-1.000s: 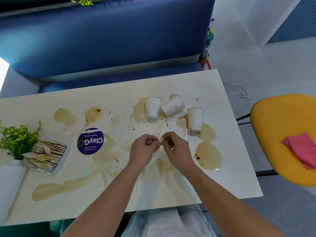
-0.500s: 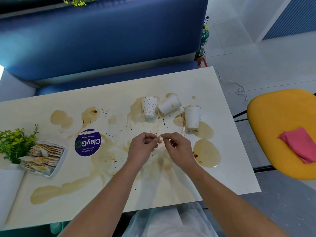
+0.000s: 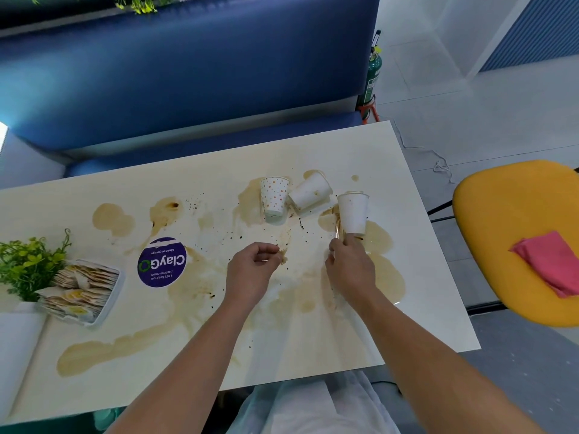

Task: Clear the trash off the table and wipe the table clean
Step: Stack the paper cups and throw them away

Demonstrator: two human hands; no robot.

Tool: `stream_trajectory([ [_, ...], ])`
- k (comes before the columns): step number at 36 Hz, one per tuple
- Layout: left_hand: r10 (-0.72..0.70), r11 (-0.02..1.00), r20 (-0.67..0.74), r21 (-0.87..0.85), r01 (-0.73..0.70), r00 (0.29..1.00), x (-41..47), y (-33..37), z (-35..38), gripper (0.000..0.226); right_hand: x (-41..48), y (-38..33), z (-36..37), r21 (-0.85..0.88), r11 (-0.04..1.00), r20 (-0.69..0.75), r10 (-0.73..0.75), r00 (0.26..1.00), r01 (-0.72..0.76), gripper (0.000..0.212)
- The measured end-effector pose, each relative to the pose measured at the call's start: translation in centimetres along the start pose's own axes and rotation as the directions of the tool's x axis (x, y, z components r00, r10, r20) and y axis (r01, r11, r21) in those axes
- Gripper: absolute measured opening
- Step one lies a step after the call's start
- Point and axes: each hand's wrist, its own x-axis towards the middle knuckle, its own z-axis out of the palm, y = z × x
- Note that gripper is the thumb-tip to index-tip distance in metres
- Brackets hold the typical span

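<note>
In the head view, a cream glossy rectangular table point(image 3: 360, 145) is seen, and it is covered with brown liquid puddles point(image 3: 380, 239) and dark specks. Three paper cups are gathered at the far middle of the table: a white paper cup with orange dots point(image 3: 274, 197), a plain white paper cup that is tilted point(image 3: 310, 191) and touches the dotted one, and another plain white paper cup point(image 3: 353, 213) just to the right of them, in a puddle.

The left hand point(image 3: 253, 267) is held above the table centre with the fingers curled in a narrow pinch, and a small tan scrap point(image 3: 284, 260) is pinched at the fingertips. The right hand point(image 3: 349, 270) is placed at the near end of the right plain cup, with the fingers bent around it. It cannot be told if the cup itself is gripped or only touched. A thin clear plastic piece point(image 3: 337, 228) is seen beside this cup, above the thumb.

At the left, a round purple sticker point(image 3: 162, 262) is stuck on the table, and a clear plastic tray of paper sachets point(image 3: 81, 289) is placed beside a green leafy plant point(image 3: 28, 264). A folded pink cloth point(image 3: 551, 261) is laid on a yellow round chair point(image 3: 501, 214) at the right, well apart from the table. A blue padded bench point(image 3: 188, 73) is located behind the table.
</note>
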Motion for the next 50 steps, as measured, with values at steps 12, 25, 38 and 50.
stream_trajectory([
  [12,-0.01,1.0,-0.025,0.013,0.01,1.0,-0.1,-0.6,-0.8,0.009,0.0,-0.9,-0.1,0.331,0.928,0.04,0.17,0.985,-0.174,0.012],
  [25,-0.002,1.0,-0.06,-0.003,0.002,0.998,-0.5,-0.8,-1.5,0.007,-1.3,-3.6,-1.2,0.606,0.793,0.029,0.058,0.998,-0.064,0.015],
  [38,-0.019,1.0,-0.189,-0.012,0.017,0.982,-1.8,-2.6,-6.7,0.009,-3.2,-9.6,-0.6,0.616,0.786,0.06,-0.114,0.992,0.053,0.018],
  [50,-0.079,0.997,-0.379,-0.055,0.062,0.922,-4.0,-7.1,-16.1,0.021,-5.3,-18.4,1.5,0.578,0.793,0.15,-0.339,0.929,0.196,0.025],
])
